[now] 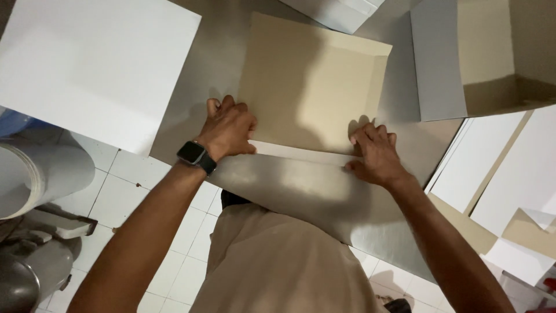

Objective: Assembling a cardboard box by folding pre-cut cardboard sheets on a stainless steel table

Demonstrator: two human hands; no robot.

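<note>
- Left hand (229,128), smartwatch (196,156) on wrist: pressed flat, nothing grasped, on folded flap (301,153) of brown cardboard sheet (310,81).
- Right hand (376,155): likewise pressed on the flap's other end.
- Sheet laid on grey table (191,98).
- Crease judged best set by even pressure from both ends.
- Counted: one white board (92,64), one assembled box (475,55).

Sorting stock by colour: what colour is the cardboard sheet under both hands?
Tan-brown cardboard sheet, white folded edge; head view.
</note>
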